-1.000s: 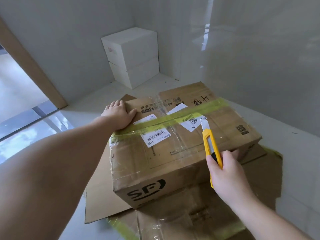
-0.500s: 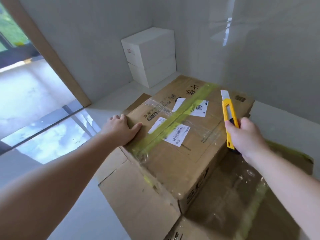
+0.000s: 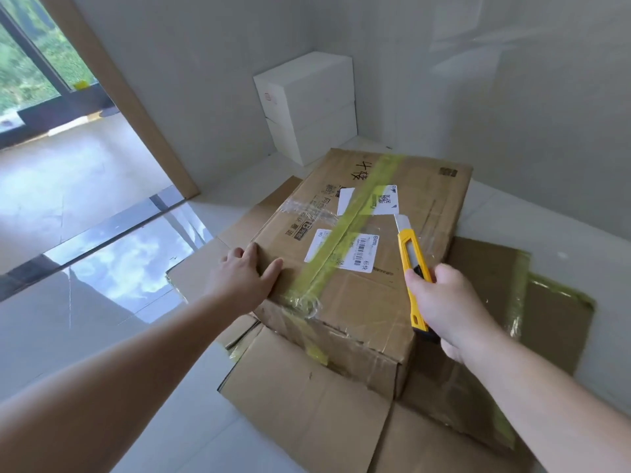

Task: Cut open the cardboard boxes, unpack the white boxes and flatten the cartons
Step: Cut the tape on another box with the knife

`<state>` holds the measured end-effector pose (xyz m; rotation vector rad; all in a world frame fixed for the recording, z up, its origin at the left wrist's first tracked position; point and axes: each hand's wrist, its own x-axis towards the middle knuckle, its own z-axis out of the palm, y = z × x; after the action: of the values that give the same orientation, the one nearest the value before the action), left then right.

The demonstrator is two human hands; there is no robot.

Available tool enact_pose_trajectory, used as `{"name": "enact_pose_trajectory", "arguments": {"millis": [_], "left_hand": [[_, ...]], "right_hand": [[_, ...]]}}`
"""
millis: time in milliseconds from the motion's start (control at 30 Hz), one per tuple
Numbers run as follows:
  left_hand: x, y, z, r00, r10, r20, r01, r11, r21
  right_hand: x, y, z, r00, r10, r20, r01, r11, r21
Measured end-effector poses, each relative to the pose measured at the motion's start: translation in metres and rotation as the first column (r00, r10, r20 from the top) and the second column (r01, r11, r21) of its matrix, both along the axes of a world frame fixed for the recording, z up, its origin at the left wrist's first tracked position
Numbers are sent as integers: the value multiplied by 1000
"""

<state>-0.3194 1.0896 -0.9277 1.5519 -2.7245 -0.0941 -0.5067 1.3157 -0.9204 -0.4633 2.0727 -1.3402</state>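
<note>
While sealed, one carton [image 3: 358,261], two white boxes [image 3: 307,107]

Single head view looked forward and steeply down, close above cardboard box [image 3: 362,254] on floor [image 3: 102,322], toward room corner.

I see two bare forearms, no sleeves, watch or rings: left hand [image 3: 244,275] toward 9 o'clock, right hand [image 3: 450,303] toward 3 o'clock.
</note>
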Motion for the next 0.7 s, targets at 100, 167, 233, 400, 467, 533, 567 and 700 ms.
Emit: {"name": "enact_pose_trajectory", "arguments": {"millis": [100,167,233,400,467,533,567,700], "left_hand": [[5,23,4,994,82,65,-84,996,22],[15,40,4,975,130,181,-128,992,-21],[25,58,7,960,122,252,-109,992,-65],[34,89,27,934,-61,353,76,997,-31],[34,94,29,928,-116,355,130,991,-16],[28,96,26,917,-159,366,191,980,-52],[24,99,25,912,-170,374,212,974,-75],[0,105,16,906,-250,342,302,947,-107]], "right_hand": [[-15,-7,3,989,50,-136,-48,999,19],[-28,-19,8,984,68,-166,-72,997,-21],[-36,-34,12,966,94,-242,-103,994,-24],[-35,-40,9,911,158,-381,-149,987,52],[-41,-29,6,913,134,-386,-119,991,61],[-51,-16,4,922,93,-375,-73,995,66],[-57,-9,4,925,67,-373,-43,996,74],[-71,18,5,920,-24,-391,72,991,110]]}}
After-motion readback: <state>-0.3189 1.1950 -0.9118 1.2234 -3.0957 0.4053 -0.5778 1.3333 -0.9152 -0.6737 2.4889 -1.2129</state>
